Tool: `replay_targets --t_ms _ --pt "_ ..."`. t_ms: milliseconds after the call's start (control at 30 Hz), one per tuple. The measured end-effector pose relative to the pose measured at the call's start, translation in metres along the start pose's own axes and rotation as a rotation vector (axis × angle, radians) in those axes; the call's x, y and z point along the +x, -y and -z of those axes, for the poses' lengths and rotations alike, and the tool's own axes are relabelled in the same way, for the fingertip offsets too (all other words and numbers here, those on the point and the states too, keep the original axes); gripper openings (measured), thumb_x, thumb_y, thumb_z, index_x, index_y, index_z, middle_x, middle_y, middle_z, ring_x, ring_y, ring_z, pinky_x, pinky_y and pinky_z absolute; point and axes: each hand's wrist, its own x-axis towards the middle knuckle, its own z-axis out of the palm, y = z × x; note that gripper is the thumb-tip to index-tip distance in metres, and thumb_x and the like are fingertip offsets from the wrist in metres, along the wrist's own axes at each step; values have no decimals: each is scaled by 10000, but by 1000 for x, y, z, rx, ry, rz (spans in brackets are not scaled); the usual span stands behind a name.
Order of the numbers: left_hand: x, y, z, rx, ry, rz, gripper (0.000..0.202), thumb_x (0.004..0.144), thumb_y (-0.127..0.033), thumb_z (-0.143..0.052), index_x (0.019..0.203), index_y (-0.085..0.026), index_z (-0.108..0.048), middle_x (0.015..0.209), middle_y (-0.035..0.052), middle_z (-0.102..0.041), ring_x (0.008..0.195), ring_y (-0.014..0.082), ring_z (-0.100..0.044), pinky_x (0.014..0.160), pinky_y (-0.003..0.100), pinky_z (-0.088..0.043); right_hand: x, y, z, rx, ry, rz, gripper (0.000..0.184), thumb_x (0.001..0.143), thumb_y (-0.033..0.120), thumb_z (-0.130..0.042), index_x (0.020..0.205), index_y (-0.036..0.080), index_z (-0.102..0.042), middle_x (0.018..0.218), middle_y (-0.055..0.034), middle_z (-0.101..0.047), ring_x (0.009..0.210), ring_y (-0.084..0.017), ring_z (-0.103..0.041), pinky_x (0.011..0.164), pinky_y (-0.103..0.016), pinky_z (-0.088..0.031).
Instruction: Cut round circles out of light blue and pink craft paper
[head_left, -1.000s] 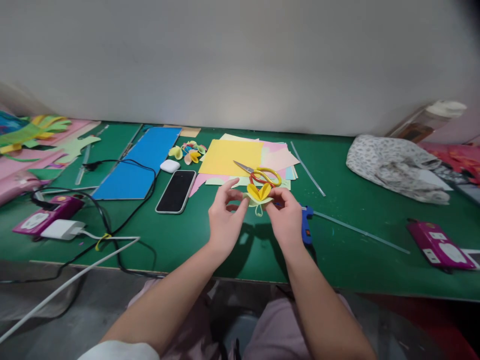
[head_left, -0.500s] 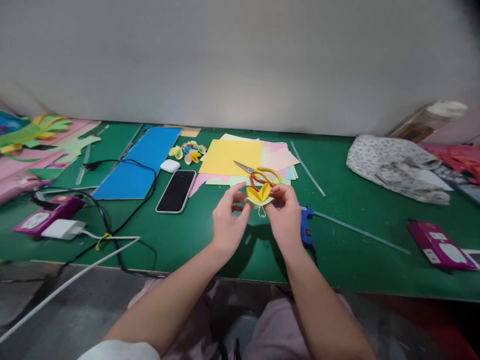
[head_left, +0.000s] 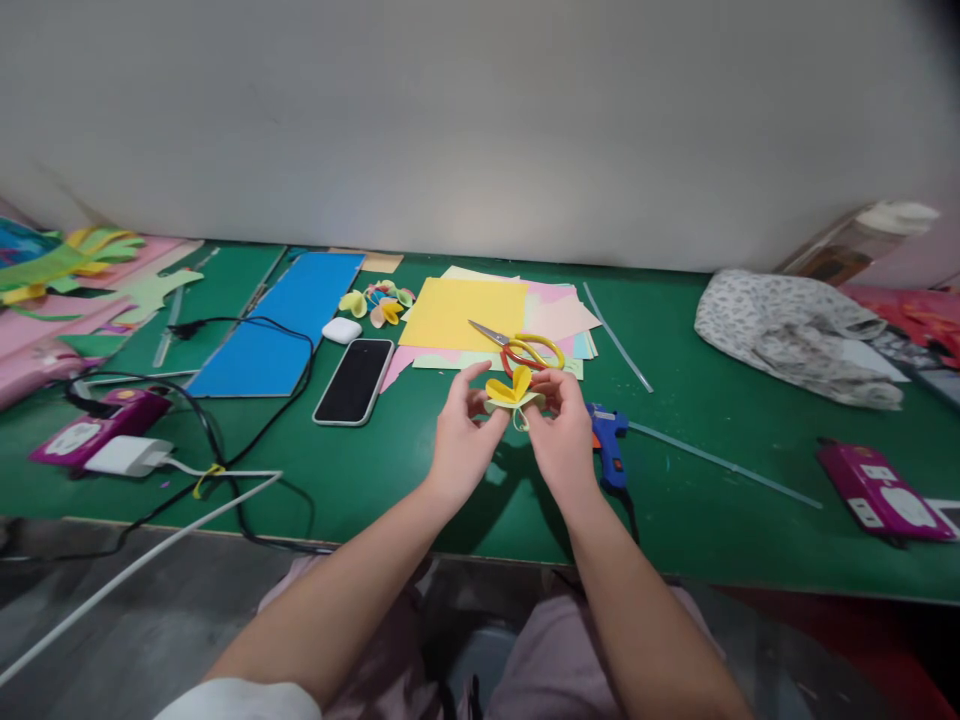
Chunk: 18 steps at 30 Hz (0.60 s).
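Green tabletop [head_left: 405, 470] is spreading beneath my paper flower [head_left: 519, 385].
My left hand [head_left: 469, 435] and right hand [head_left: 562, 432] are pinching its edges from either side, nearer me than the scissors [head_left: 504, 340] — squeezing too hard could crease its petals, and a rightward swing could bump the glue gun [head_left: 613, 450].

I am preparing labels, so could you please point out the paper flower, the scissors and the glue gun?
Paper flower [head_left: 517, 388], head view: on a yellow petal.
Scissors [head_left: 505, 341], head view: where blades meet handles.
Glue gun [head_left: 613, 455], head view: on the blue handle.
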Motion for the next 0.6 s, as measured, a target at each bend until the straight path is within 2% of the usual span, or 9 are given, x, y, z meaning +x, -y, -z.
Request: replay_targets --t_ms 233,433,600 --pt "0 1 0 -96 9 5 453 721 -161 -572 1162 -229 -488 588 -77 -506 473 82 -477 469 204 -440 -3 -3 -3 14 39 -16 203 751 221 -577 941 242 -511 761 27 -618 638 -153 -600 566 -272 -466" --pt "0 -3 -1 -283 3 87 418 728 -212 -608 1131 -220 -496 578 -80 -499 478 82 -492 439 189 -445 -3 -4 -5 61 56 -52 222 733 193 -561 934 247 -484 738 38 -615 638 -154 -611 569 -272 -485" --pt "-1 -2 -3 -309 14 122 400 739 -236 -601 1123 -233 -489 595 -80 -496 482 85 -509 436 189 -445 -4 -3 -7 86 43 -60 221 730 194 -556 931 244 -477 746 33 -616 657 -155 -628 551 -266 -497"
